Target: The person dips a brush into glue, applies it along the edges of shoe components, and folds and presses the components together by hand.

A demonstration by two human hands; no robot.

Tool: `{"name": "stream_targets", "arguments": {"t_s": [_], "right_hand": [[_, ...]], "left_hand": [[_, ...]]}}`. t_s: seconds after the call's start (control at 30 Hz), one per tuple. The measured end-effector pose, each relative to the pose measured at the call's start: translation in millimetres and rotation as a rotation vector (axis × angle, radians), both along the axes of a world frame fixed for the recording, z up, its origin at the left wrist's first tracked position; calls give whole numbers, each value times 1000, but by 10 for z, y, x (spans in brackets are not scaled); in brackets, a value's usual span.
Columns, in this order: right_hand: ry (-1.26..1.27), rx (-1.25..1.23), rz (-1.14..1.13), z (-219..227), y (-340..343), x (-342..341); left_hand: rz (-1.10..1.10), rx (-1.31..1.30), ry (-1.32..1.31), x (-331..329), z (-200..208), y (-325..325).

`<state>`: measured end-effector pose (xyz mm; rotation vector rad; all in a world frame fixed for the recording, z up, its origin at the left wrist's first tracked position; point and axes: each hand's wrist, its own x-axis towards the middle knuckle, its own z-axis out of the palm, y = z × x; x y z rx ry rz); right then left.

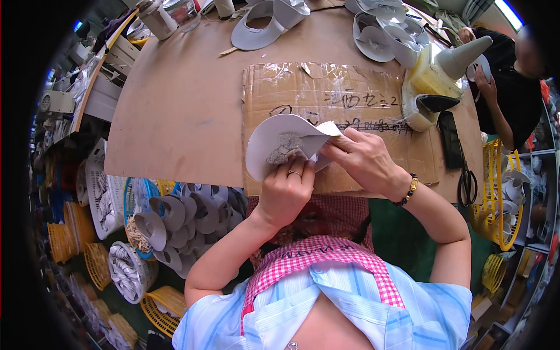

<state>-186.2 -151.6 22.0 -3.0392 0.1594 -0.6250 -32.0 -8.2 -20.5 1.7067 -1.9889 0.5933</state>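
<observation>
My left hand (pixel 287 189) and my right hand (pixel 363 158) both hold a white curved shoe-upper piece (pixel 274 135) over a taped cardboard sheet (pixel 332 99) at the near edge of the brown table (pixel 181 111). A glittery silver patch (pixel 284 148) lies on the white piece under my left fingertips. My right thumb and fingers pinch the folded right end of the piece. A ring is on my left hand and a bead bracelet on my right wrist.
A yellow glue bottle with a grey cone tip (pixel 434 79) stands right of the cardboard, black scissors (pixel 466 185) near the table's right edge. More white pieces (pixel 382 32) lie at the back. Baskets of grey pieces (pixel 181 219) sit at lower left. Another person (pixel 510 87) works at right.
</observation>
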Motion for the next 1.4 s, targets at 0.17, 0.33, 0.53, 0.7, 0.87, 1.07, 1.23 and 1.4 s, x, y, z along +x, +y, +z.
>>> {"name": "stream_targets", "arguments": {"t_s": [0.17, 0.33, 0.53, 0.7, 0.87, 1.07, 1.23, 1.4], "right_hand": [[21, -30, 44, -82, -44, -90], [59, 26, 40, -137, -53, -229], [137, 105, 29, -5, -45, -157], [148, 164, 147, 26, -94, -43], [167, 173, 260, 15, -64, 73], [164, 240, 156, 179, 142, 97], [192, 193, 72, 137, 268, 208], [246, 151, -26, 138, 267, 302]], "left_hand": [[-1, 47, 16, -9, 7, 29], [15, 185, 51, 19, 26, 101], [-57, 155, -3, 66, 55, 38], [-104, 120, -20, 113, 115, 1], [-212, -7, 21, 230, 9, 190], [-180, -194, 150, 840, -270, 1167], [1564, 295, 446, 2711, -1059, 2990], [1474, 315, 867, 2440, -1880, 3304]]}}
